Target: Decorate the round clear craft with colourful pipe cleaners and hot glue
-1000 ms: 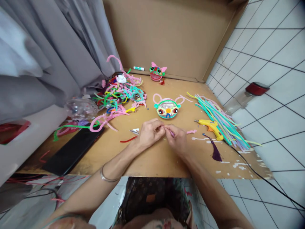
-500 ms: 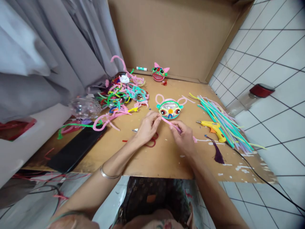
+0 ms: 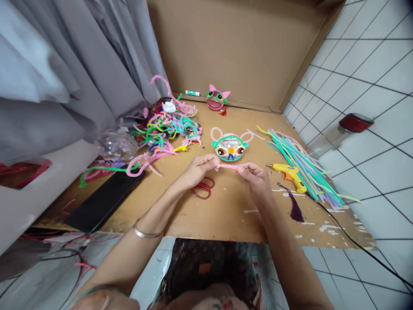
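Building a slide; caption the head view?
Left hand and right hand hold a pink strip near a colourful craft face.

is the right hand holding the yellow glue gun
No, the right hand pinches a pink pipe cleaner, while the glue gun lies on the table.

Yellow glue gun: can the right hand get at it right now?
Probably yes: the glue gun lies just right of the right hand, nothing visible between them, though that hand would likely have to release the pink strip first.
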Demonstrator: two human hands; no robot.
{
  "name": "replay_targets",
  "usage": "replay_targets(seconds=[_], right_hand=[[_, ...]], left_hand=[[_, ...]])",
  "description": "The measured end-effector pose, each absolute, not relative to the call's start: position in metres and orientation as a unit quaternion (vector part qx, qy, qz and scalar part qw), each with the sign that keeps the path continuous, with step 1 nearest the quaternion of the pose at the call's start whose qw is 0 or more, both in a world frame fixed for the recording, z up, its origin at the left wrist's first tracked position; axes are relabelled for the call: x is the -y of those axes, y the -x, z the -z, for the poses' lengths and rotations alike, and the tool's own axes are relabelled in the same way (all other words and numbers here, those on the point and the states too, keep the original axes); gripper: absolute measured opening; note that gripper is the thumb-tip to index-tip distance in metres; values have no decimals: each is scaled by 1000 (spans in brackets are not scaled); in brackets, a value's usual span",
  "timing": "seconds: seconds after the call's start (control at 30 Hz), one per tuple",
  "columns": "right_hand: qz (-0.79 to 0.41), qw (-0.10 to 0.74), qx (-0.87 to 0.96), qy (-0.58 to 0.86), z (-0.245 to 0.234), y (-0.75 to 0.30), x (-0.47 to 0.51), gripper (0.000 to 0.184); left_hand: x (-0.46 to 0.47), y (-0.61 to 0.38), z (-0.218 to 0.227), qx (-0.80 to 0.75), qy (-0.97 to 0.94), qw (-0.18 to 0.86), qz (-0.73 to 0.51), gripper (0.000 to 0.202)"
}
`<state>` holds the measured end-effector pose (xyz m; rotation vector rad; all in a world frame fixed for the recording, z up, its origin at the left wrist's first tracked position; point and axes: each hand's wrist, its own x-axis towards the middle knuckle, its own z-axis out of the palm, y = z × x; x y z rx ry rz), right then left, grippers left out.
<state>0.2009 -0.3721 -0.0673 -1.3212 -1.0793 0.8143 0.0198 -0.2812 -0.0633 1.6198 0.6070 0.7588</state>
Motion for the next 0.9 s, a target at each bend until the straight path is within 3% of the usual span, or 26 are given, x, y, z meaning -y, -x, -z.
replay_targets(seconds=[0.13,0.3,0.9], right_hand=[[-347,608,433,568,66,-199,371,28],[-324,614,438,571,65,-198,371,26],[-309,602,448,584,67,-199,372,30]], left_hand=[[282,-21,62,-260,-640,650,-315,25],[285,-21,56,-269,-640,641,-327,17],[289,-28,63,-292,-569,709,-297,31]])
